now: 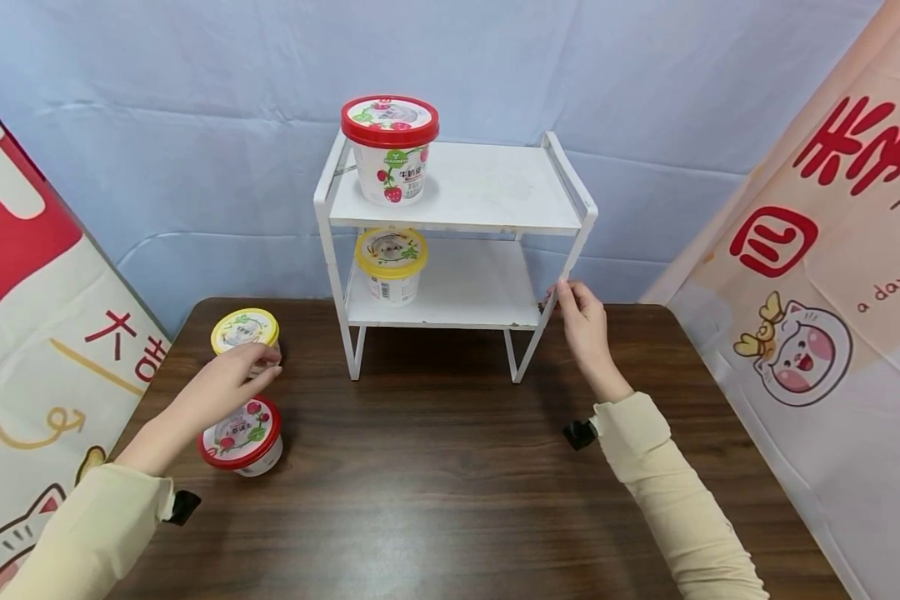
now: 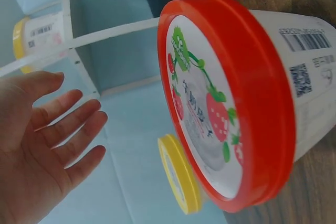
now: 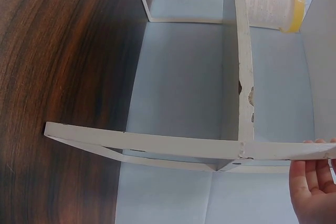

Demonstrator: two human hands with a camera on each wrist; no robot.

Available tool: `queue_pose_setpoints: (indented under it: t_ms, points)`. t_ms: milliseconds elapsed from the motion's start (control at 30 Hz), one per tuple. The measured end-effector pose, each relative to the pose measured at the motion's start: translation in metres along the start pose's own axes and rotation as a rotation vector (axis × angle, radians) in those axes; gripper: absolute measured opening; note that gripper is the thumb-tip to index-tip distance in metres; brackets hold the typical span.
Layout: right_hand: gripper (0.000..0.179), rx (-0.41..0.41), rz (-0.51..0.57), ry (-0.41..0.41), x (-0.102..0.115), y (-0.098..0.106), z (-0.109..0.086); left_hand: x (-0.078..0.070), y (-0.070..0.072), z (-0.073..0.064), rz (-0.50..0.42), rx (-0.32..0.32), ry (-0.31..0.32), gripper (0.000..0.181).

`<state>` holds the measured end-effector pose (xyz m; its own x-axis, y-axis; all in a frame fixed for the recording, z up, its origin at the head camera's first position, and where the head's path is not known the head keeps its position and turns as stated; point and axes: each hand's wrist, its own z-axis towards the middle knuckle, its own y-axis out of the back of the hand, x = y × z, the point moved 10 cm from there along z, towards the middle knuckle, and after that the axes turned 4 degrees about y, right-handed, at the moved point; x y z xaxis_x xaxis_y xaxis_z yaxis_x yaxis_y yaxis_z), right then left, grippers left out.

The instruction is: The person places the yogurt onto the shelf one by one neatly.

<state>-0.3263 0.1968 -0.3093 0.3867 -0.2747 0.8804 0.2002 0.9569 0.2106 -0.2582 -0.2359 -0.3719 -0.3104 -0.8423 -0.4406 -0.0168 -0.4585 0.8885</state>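
Note:
My left hand (image 1: 225,383) hovers over the left side of the table, fingers loosely extended and holding nothing. In the head view it partly covers a yellow-lidded tub (image 1: 244,327) behind it. Nearer to me stands a red-lidded tub (image 1: 243,437) with strawberry pictures, large in the left wrist view. My right hand (image 1: 587,332) grips the right front leg of a white two-tier shelf (image 1: 487,187), fingers curled round it in the right wrist view. Another red-lidded tub (image 1: 392,158) stands upright on the top tier, at the left. Below it, on the lower tier, sits a smaller yellow-lidded tub (image 1: 392,267).
The shelf stands at the back of a dark wooden table (image 1: 420,500). Pale blue cloth (image 1: 195,167) hangs behind it. Printed banners flank both sides, the right one (image 1: 802,250) with red characters and a cartoon cat.

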Motion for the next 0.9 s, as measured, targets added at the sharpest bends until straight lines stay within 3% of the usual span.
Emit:
queue_pose_setpoints:
  t_ms: [200, 667, 900]
  points:
    - [0.032, 0.013, -0.005, 0.014, 0.021, -0.003, -0.006, 0.004, 0.004, -0.011, -0.017, -0.032, 0.01, 0.027]
    - [0.031, -0.006, 0.006, 0.009, 0.022, -0.002, -0.007, 0.018, 0.008, -0.033, -0.071, -0.131, 0.068, 0.04]
    - [0.031, 0.004, 0.002, 0.017, 0.023, -0.003, -0.007, 0.029, 0.008, -0.043, -0.126, -0.167, 0.125, 0.047]
